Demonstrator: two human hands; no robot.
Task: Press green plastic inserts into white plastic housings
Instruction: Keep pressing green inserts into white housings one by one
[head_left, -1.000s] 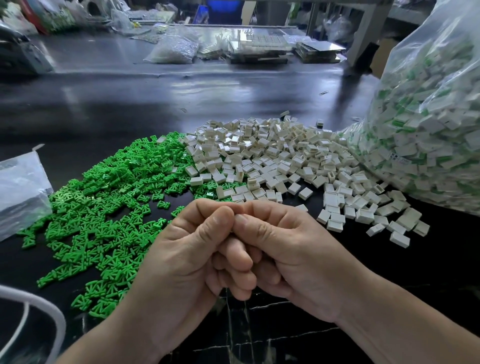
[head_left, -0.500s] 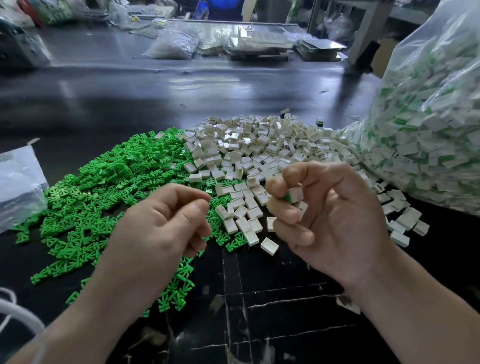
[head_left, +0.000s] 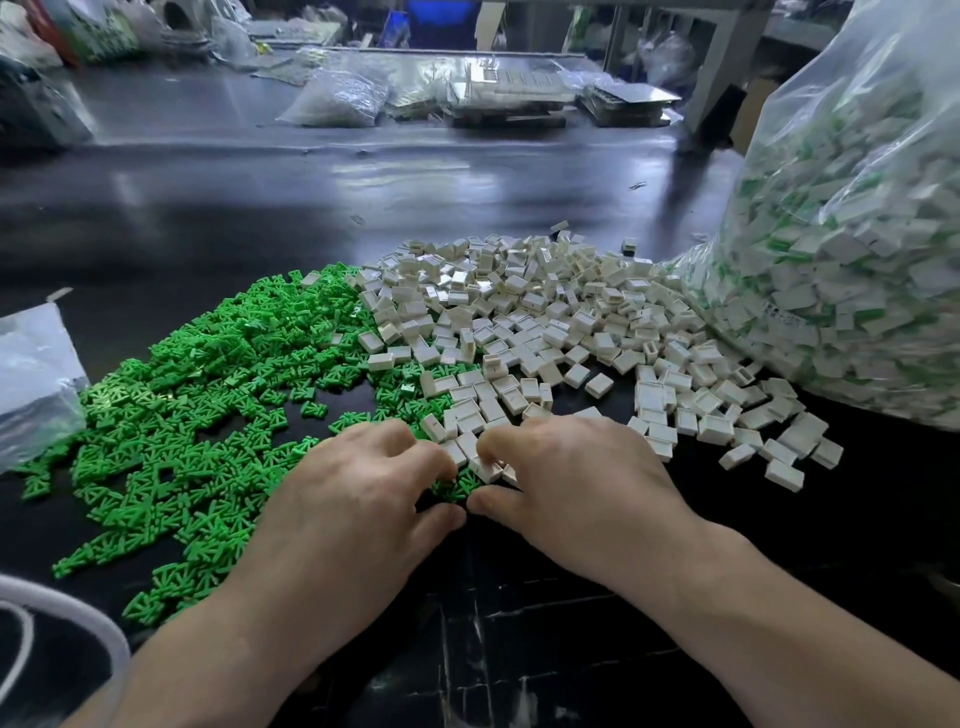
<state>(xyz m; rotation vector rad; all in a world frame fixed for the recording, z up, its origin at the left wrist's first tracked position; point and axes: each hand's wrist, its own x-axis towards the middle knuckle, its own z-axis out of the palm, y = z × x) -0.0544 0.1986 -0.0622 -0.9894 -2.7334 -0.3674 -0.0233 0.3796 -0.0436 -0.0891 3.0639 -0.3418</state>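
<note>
- Black glossy work table (head_left: 363, 208): fills most of the view, with its near edge scuffed and cracked between the two forearms.
- Large clear plastic bag (head_left: 857, 234): stands at the right edge, packed with white pieces that show green. Its foot touches the white pile.
- Green inserts (head_left: 197, 395): loose heap spread flat on the table, left of centre, reaching down to the left wrist. Its right edge mixes with the white pile.
- White housings (head_left: 545, 322): loose heap at centre and right, between the green heap and the large bag, with strays near the bag's foot.
- Left hand (head_left: 353, 499): palm down, fingers bent onto the green inserts where the heaps meet. Fingertips hidden, so cannot tell if it holds one.
- Right hand (head_left: 582, 483): palm down just beside the left, thumbs nearly touching. Its curled forefinger lies against the white housings; any grip cannot be told.
- Small clear bag (head_left: 31, 374): left edge, touching the green heap.
- White tube (head_left: 62, 600): curved, lower left corner.
- Far bags and trays (head_left: 337, 98): blurred, at the table's back.
</note>
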